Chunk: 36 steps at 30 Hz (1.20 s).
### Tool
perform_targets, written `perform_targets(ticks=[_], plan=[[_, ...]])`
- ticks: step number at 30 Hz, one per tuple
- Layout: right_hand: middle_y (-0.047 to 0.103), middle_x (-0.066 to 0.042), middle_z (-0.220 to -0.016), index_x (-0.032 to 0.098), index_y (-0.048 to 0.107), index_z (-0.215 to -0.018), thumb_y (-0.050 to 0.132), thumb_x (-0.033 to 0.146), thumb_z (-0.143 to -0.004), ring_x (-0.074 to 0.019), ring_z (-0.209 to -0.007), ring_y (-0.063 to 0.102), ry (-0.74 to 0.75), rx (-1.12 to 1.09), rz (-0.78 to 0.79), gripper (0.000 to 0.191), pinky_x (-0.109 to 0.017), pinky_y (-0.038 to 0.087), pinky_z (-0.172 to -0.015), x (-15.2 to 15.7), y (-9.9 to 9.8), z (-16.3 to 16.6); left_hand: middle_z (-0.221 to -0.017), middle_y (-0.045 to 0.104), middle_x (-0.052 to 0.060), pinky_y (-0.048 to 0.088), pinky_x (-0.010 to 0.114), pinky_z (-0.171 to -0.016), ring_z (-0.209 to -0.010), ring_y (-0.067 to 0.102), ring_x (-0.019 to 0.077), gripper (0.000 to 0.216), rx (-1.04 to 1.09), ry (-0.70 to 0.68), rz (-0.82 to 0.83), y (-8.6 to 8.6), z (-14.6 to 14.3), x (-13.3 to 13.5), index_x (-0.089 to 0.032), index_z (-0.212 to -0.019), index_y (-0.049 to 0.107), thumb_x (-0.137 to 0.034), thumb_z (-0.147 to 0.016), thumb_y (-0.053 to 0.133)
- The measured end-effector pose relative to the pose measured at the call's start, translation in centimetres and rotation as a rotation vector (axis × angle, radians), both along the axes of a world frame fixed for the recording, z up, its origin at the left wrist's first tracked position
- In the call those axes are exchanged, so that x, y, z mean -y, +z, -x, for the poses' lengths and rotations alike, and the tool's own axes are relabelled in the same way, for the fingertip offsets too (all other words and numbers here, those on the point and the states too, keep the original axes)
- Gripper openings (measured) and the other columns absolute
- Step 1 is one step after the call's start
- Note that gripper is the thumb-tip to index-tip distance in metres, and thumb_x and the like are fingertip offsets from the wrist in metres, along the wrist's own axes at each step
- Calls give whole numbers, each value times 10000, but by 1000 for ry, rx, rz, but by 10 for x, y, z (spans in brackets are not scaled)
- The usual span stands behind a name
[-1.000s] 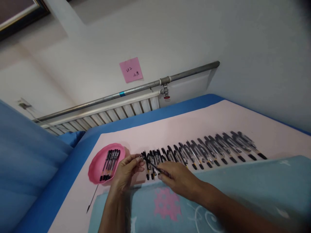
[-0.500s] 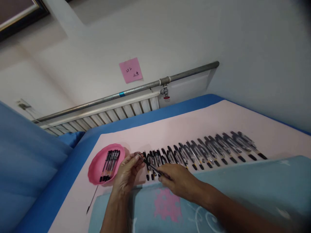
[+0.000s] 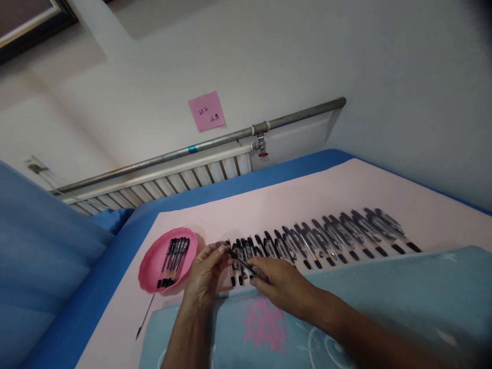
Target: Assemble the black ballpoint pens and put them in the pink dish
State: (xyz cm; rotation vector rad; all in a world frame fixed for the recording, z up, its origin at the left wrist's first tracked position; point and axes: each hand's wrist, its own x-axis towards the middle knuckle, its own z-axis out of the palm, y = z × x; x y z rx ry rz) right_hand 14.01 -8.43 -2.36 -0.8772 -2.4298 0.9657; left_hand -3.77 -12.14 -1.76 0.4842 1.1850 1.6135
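Thin stick (image 3: 145,316) on pink sheet (image 3: 119,310), just beside bowl (image 3: 148,264). Several pens (image 3: 175,261) inside bowl. Left hand (image 3: 205,269): thumb and fingers pinched at upper end of slanted dark pen (image 3: 240,260). Right hand (image 3: 284,284) curled round its lower end. Behind and rightward, long row of black-capped pens (image 3: 321,241) on sheet; teal cloth (image 3: 369,292) in front.

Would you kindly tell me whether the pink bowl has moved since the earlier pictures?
No; the pink bowl sits in the same spot, judged against the radiator behind it; the whole view merely shifts very slightly.
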Motion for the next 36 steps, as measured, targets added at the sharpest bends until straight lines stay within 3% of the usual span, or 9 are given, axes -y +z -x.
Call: perform_targets(ticks=[7,16,23,31,36], plan=[[448,38,-615,193,371,-701,446,175,-781,-88,-544,399,-79,-10,-46,111,-210,194,-495,2,-2,2,-680,655,22,522,255,-611,-617,622,125,198,56,39,-5,-1,-5,-3,-117,-727,627,-178,-575,738],[471,21,-662,187,369,-686,418,166,-805,-91,-577,418,-75,1,-120,130,-213,224,-525,2,-2,1,-742,667,31,521,280,-628,-673,632,144,212,49,-4,-31,-1,-7,-1,-130,-784,606,-213,-619,710],[475,23,-656,183,386,-693,432,165,-798,-85,-555,404,-78,11,-131,115,-212,209,-510,2,-1,2,-663,651,13,515,263,-589,-580,622,123,270,28,49,-10,-1,-8,-3,-138,-809,599,-275,-609,718],[484,23,-644,181,420,-688,451,187,-801,-91,-571,421,-76,-7,-56,117,-210,223,-518,2,1,1,-677,655,18,505,250,-601,-593,616,114,233,-14,41,10,-3,-10,-2,-128,-741,614,-246,-580,735],[441,41,-586,184,477,-711,478,225,-791,-86,-538,393,-63,-79,177,90,-194,234,-484,2,0,2,-711,666,32,500,241,-596,-644,627,129,227,-25,3,-5,-1,-12,-2,-131,-737,620,-267,-591,727]])
